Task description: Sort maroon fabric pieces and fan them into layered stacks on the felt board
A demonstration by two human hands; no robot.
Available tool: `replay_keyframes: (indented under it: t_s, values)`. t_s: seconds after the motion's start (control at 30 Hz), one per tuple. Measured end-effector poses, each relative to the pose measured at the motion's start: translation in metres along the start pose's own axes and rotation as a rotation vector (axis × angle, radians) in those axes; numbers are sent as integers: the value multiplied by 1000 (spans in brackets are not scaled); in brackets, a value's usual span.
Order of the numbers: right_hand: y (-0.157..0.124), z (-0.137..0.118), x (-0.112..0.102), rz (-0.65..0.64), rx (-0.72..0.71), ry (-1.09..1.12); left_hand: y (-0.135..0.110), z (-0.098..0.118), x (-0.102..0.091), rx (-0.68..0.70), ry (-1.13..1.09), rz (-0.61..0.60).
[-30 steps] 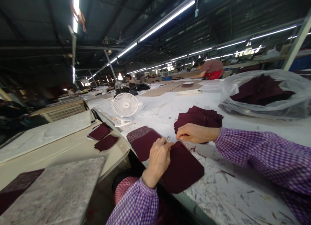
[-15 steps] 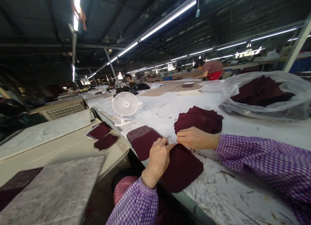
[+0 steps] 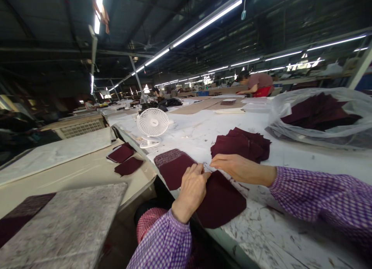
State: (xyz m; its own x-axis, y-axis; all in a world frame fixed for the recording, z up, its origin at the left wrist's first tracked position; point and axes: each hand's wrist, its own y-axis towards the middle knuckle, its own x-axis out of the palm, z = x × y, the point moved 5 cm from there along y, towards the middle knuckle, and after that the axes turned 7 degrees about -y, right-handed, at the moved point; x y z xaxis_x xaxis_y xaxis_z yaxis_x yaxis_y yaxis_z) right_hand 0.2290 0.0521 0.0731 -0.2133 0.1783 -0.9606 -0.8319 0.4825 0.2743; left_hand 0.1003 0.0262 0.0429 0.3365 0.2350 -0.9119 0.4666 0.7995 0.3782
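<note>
A dark maroon fabric piece with cut corners lies at the white table's near edge, partly hanging over it. My left hand is closed with curled fingers on its upper left edge, pinching or pressing the cloth there. My right hand reaches in from the right, its fingers pressed together just above the piece's top corner. Whatever lies between those fingertips is hidden. Left of my hands rests another maroon piece with a speckled band. Behind my right hand spreads a pile of maroon pieces.
A white fan stands on the white table. A clear plastic bag of maroon pieces sits at right. On the cream side table are small maroon pieces and a grey mottled board. Farther back a person bends over.
My right hand's fingers have straightened and lifted slightly at the fabric's top corner, and its forearm has shifted right. My left hand stays on the piece. The whole view has shifted slightly.
</note>
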Motion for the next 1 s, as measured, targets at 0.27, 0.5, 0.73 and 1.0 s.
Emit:
replay_keyframes:
  t_s: [0.27, 0.5, 0.73, 1.0]
  values:
    - [1, -12, 9, -50, 31, 126, -17, -22, -8, -21, -281, 98]
    - [4, -16, 3, -150, -3, 107, -37, -31, -19, 18, -165, 183]
    - [10, -25, 2, -241, -61, -90, -46, -32, -23, 30, -104, 204]
    - [25, -40, -1, -331, -147, -287, -51, -39, -23, 1, -169, 221]
